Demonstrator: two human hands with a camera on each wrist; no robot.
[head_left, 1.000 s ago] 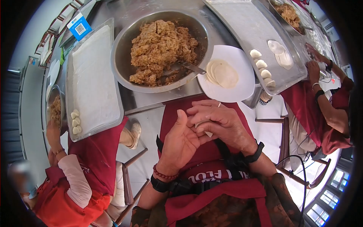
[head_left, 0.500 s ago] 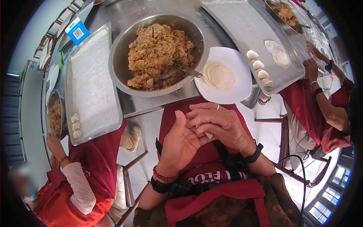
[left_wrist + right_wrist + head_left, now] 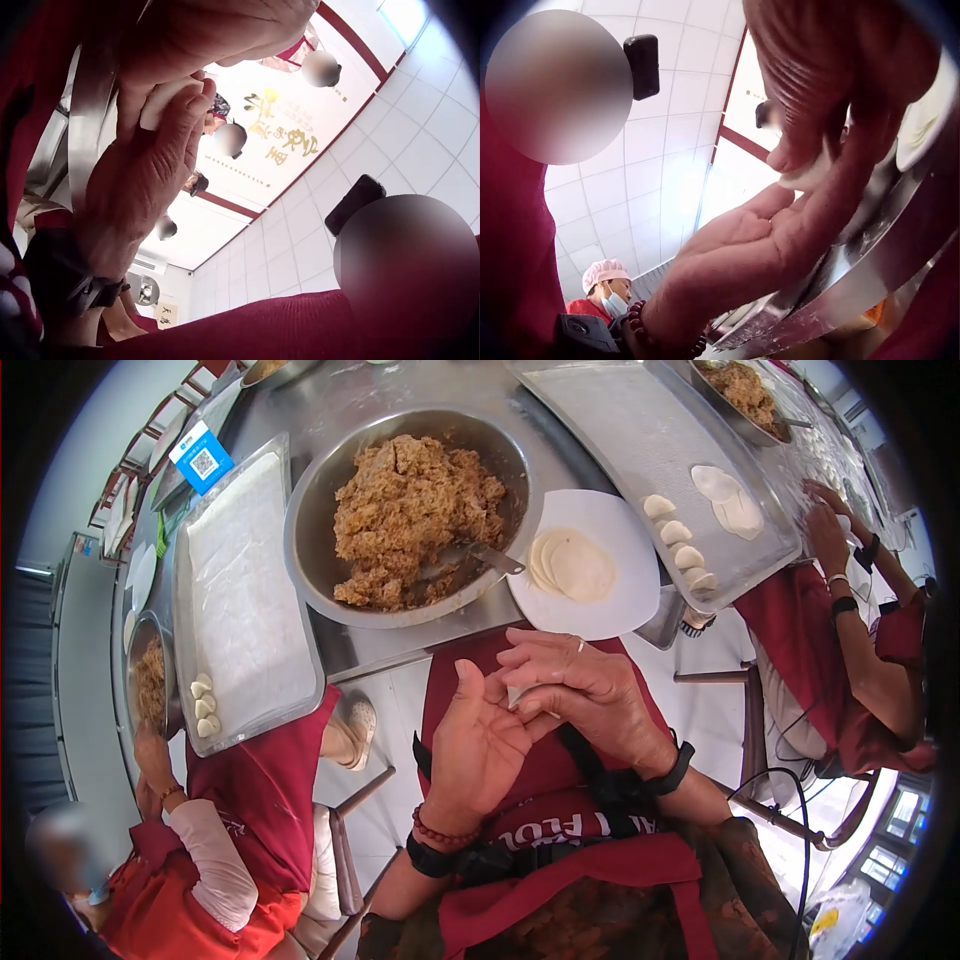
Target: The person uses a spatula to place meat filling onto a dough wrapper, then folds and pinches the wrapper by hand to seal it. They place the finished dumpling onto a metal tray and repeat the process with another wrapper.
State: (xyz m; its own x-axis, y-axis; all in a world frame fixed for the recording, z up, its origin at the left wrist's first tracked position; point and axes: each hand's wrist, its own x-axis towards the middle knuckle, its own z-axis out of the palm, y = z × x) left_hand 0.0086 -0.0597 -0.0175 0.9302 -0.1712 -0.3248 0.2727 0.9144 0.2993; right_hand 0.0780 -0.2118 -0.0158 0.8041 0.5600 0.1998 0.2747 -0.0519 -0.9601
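My left hand point(image 3: 480, 745) lies palm up, its thumb raised clear and its fingers carrying a small pale dumpling point(image 3: 516, 695). From the other side my right hand point(image 3: 600, 695), a ring on one finger, pinches the dumpling between thumb and fingers and covers most of it. In the left wrist view, a smooth white curved side of the dumpling point(image 3: 166, 103) shows between both hands. An edge of the dumpling point(image 3: 810, 176) shows under the right fingers in the right wrist view. Beyond the hands, a white plate point(image 3: 640, 580) bears several round dough wrappers point(image 3: 580, 567).
A steel bowl point(image 3: 300, 575) of minced filling point(image 3: 415, 510) stands ahead, a metal handle point(image 3: 497, 557) leaning out. A floured tray point(image 3: 245, 590) with folded dumplings point(image 3: 205, 705) lies left, another tray point(image 3: 620, 430) right. People work on both sides.
The head view has shifted slightly, so the bowl and plate sit a little lower and further left. My right fingers have moved slightly along the dumpling, and more of its white edge shows.
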